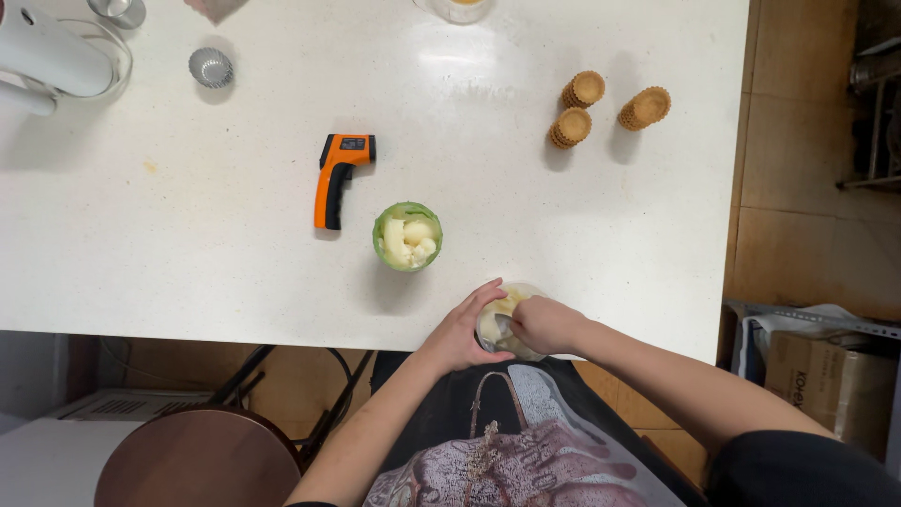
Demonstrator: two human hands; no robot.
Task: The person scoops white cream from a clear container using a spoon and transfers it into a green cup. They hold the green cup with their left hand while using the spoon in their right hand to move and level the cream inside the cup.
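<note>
Left hand (458,333) cupped around clear bowl (508,322) at bench (235,235) near edge; right hand (542,324) over bowl's rim, closed on something unclear. Green cup (407,237) just beyond, orange thermometer (336,176) farther left.

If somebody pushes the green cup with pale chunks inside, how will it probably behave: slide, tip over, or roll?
The green cup stands upright on the smooth white table, so a low push would probably slide it. It looks filled to the rim with chunks, so it may feel rather heavy for its size. A high push might tip it and spill pieces; it seems unlikely to roll while upright.
</note>
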